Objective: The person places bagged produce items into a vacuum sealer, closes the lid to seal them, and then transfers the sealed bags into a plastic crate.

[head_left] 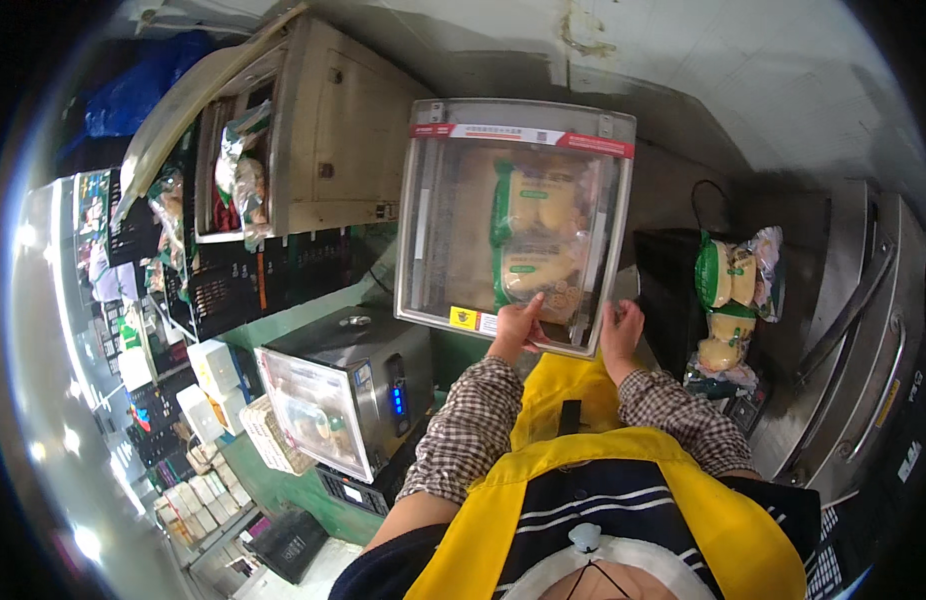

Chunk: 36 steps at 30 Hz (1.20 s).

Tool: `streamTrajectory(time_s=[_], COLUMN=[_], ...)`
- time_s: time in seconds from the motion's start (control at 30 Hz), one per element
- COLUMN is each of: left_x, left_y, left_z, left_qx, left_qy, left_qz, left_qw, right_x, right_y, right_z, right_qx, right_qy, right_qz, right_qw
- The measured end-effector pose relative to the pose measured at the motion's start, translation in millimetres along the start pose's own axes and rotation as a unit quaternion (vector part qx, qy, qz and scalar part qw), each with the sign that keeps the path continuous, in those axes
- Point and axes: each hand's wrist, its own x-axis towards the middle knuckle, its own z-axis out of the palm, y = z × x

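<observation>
Whitish panelling (683, 80) curves over a cramped work corner, with a beige cabinet (353, 140) at upper left and steel equipment (863, 330) along the right. Straight ahead of the person is a clear-fronted case (411, 230), with wrapped cream-coloured packets (543, 200) showing behind its hazy panel. The left hand (518, 325) seems to pinch the case's lower edge, thumb laid on the front and fingers bent beneath, partly out of sight. The right hand (621, 335) is at the lower right corner, its fingers folded; I cannot tell whether they grip the frame or only rest beside it.

My main worry is an uneven hold: if the right fingers bear nothing, the left hand alone steadies that edge, and the front could twist or slip away. Moisture on the panel, if the haze is that, would make it likelier. Fingers bent round the rim might get nipped should the front swing. Loose packets (723, 280) lie near the right forearm, where a checked sleeve (673, 415) could sweep them aside; on the other side, a smaller steel appliance (383, 340) sits close enough for the left forearm to knock
</observation>
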Motion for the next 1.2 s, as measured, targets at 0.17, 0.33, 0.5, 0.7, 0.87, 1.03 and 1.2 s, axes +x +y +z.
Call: streamTrajectory(time_s=[0.17, 0.33, 0.5, 0.7, 0.87, 1.03, 1.2], left_x=[-1, 2, 4, 5, 11, 13, 10], left_y=[8, 10, 10, 13, 5, 3, 4], left_z=[4, 3, 2, 4, 6, 8, 8], left_qx=[0.010, 0.014, 0.046, 0.047, 0.043, 0.067, 0.062], left_qy=[-0.005, -0.004, -0.003, -0.012, -0.015, -0.005, -0.004], left_qz=[-0.036, -0.033, -0.033, -0.039, -0.034, -0.046, -0.048], left_qw=[0.999, 0.999, 0.998, 0.998, 0.998, 0.997, 0.997], right_x=[11, 8, 3, 3, 3, 4, 1], right_y=[-26, -26, -43, -43, -41, -46, -41], right_z=[-11, 14, 16, 23, 25, 22, 27], right_qx=[0.296, 0.256, 0.200, 0.181, 0.176, 0.186, 0.187], right_qy=[-0.355, -0.293, -0.249, -0.230, -0.226, -0.226, -0.230], right_qz=[0.265, 0.284, 0.322, 0.327, 0.338, 0.350, 0.338], right_qw=[0.846, 0.877, 0.891, 0.898, 0.897, 0.890, 0.893])
